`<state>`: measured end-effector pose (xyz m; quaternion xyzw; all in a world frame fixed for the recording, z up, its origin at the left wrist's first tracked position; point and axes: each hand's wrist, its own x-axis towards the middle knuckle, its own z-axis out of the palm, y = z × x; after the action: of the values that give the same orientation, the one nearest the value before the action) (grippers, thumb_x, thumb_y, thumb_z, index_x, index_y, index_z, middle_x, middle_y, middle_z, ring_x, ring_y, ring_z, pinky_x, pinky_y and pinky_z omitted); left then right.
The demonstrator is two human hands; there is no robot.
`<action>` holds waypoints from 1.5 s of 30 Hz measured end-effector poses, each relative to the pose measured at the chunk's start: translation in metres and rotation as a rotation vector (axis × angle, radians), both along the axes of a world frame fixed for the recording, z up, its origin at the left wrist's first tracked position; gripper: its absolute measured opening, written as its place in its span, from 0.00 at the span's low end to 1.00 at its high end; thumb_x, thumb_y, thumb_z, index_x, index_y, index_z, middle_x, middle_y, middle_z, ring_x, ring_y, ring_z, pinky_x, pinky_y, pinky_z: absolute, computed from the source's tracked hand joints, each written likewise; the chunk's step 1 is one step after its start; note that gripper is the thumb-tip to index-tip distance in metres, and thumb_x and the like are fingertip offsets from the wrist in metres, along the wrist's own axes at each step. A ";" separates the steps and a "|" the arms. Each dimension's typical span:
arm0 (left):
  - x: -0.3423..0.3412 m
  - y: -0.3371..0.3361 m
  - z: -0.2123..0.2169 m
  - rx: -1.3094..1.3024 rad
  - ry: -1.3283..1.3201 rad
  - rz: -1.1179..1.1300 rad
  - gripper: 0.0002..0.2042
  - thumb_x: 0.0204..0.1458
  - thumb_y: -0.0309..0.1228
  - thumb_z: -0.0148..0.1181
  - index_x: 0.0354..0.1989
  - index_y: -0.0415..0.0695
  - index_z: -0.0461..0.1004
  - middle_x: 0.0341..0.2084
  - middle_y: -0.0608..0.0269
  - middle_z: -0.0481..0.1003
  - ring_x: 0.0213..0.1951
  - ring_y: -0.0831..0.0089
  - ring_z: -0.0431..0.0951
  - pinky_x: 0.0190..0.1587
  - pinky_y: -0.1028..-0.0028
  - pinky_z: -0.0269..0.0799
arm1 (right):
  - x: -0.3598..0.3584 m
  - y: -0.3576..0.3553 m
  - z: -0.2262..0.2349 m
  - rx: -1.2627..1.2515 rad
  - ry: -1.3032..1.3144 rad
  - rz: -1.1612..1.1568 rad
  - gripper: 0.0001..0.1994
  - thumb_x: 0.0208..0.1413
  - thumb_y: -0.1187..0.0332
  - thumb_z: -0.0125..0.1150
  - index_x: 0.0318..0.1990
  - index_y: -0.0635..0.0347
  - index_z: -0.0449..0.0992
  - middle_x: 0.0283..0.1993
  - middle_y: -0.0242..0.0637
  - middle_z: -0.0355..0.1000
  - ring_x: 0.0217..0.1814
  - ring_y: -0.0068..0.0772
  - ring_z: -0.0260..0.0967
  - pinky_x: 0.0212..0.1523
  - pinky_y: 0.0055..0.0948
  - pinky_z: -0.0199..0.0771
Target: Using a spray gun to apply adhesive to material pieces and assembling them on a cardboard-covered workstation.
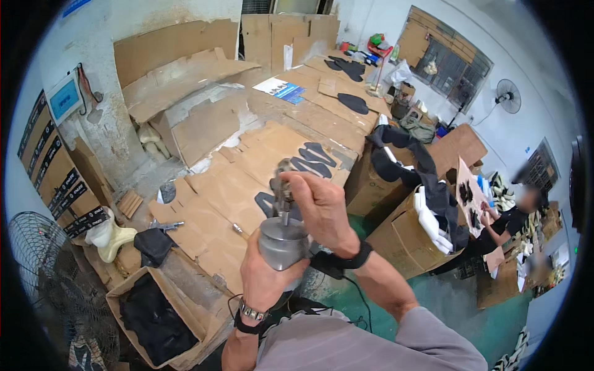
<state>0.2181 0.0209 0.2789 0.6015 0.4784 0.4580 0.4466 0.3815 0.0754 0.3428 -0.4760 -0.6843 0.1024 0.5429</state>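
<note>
My left hand point(263, 278) is wrapped round a grey metal cup point(283, 243), holding it upright in front of my body. Above it, my right hand point(323, 210) grips a metal spray gun head point(284, 195) whose stem meets the top of the cup. Whether the two are screwed together I cannot tell. Behind my hands, several dark flat cut pieces point(312, 159) lie on the cardboard-covered table point(216, 204). A brass-tipped hose fitting point(237, 228) rests on the cardboard left of the cup.
An open carton point(114, 303) of black pieces stands at lower left, beside a wire fan point(52, 284). A silver metal tool point(167, 225) lies near a black cloth point(154, 245). Cartons point(402, 238) with black and white padding stand right; a co-worker point(507, 226) is beyond them.
</note>
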 end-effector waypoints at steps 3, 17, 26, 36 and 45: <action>-0.003 0.006 -0.001 0.032 0.001 -0.129 0.45 0.36 0.38 0.85 0.64 0.38 0.67 0.50 0.47 0.80 0.51 0.54 0.82 0.54 0.60 0.77 | 0.025 -0.017 0.023 -0.105 -0.064 0.089 0.14 0.71 0.67 0.57 0.55 0.67 0.81 0.39 0.47 0.81 0.35 0.35 0.79 0.38 0.31 0.78; 0.044 -0.005 0.010 -0.014 0.015 -0.311 0.48 0.36 0.45 0.84 0.66 0.38 0.65 0.49 0.50 0.80 0.50 0.60 0.83 0.52 0.62 0.78 | 0.055 -0.035 0.017 0.087 -0.083 -0.181 0.12 0.70 0.71 0.53 0.43 0.67 0.83 0.22 0.36 0.70 0.22 0.24 0.67 0.25 0.28 0.68; 0.022 0.010 -0.016 -0.106 -0.161 -0.375 0.44 0.43 0.38 0.83 0.66 0.36 0.64 0.52 0.53 0.79 0.53 0.67 0.80 0.56 0.66 0.77 | 0.069 -0.024 0.018 -0.251 0.053 0.186 0.22 0.76 0.57 0.47 0.58 0.67 0.79 0.23 0.37 0.70 0.25 0.27 0.68 0.32 0.29 0.69; -0.007 0.002 0.007 -0.111 -0.254 -0.286 0.41 0.47 0.34 0.81 0.66 0.35 0.64 0.53 0.55 0.78 0.53 0.69 0.79 0.57 0.67 0.75 | 0.049 0.002 0.029 -0.127 -0.187 0.408 0.27 0.56 0.74 0.63 0.66 0.68 0.72 0.29 0.44 0.71 0.29 0.41 0.70 0.32 0.38 0.70; -0.020 -0.006 0.011 -0.015 0.003 -0.081 0.45 0.43 0.41 0.83 0.66 0.35 0.64 0.51 0.49 0.80 0.52 0.65 0.82 0.55 0.64 0.78 | 0.027 0.011 0.032 -0.139 -0.125 0.498 0.27 0.56 0.75 0.64 0.66 0.68 0.72 0.31 0.46 0.72 0.28 0.37 0.70 0.32 0.34 0.71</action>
<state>0.1981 0.0146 0.2898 0.6178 0.4579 0.4349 0.4686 0.4085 0.0865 0.3743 -0.3342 -0.8040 0.2499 0.4236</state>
